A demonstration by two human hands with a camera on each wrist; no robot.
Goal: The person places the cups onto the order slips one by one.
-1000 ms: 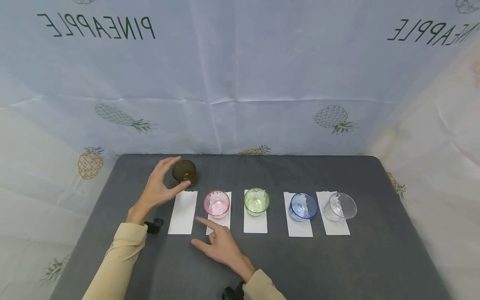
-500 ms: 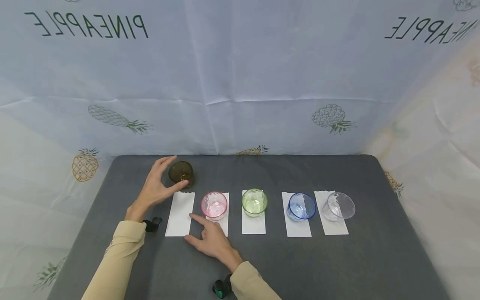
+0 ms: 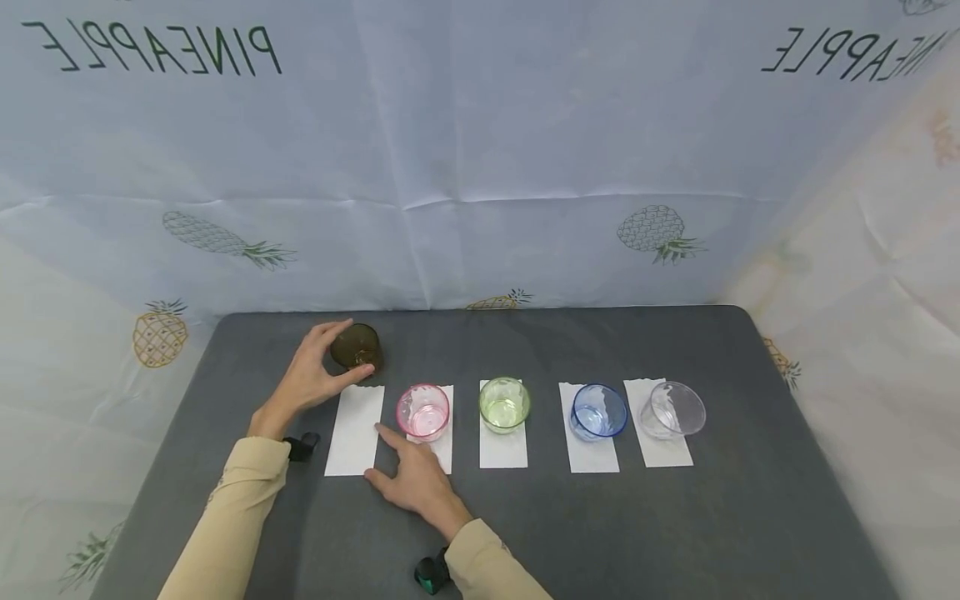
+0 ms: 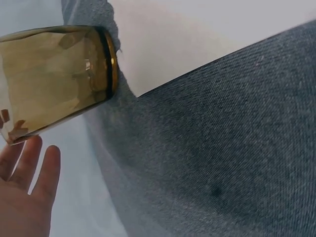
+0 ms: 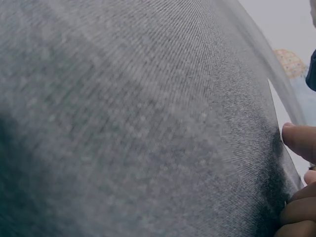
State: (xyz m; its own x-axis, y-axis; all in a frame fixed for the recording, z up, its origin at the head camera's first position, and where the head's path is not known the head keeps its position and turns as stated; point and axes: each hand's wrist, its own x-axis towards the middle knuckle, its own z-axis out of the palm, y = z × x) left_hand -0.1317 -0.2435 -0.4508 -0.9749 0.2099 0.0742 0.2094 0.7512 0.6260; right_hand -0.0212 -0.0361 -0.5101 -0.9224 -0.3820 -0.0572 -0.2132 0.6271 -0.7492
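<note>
My left hand (image 3: 311, 372) reaches round a brown tinted glass (image 3: 363, 357) at the back left of the table, thumb across its near side and fingers at its far left. In the left wrist view, fingertips sit right at the side of the brown glass (image 4: 54, 79), whose base is beside the torn end of a paper strip. My right hand (image 3: 420, 487) has index finger and thumb extended to the right edge of the bare white paper strip (image 3: 354, 433). Its other fingers are folded in the right wrist view.
A pink-rimmed glass (image 3: 423, 414), a green glass (image 3: 504, 406), a blue glass (image 3: 597, 412) and a clear glass (image 3: 672, 410) stand in a row, each on a white paper strip. The dark table (image 3: 600, 533) meets a pineapple-print curtain (image 3: 480, 150) behind.
My right hand has moved left from before the pink-rimmed glass to the edge of the bare paper strip. My left thumb and fingers have drawn in slightly round the brown glass.
</note>
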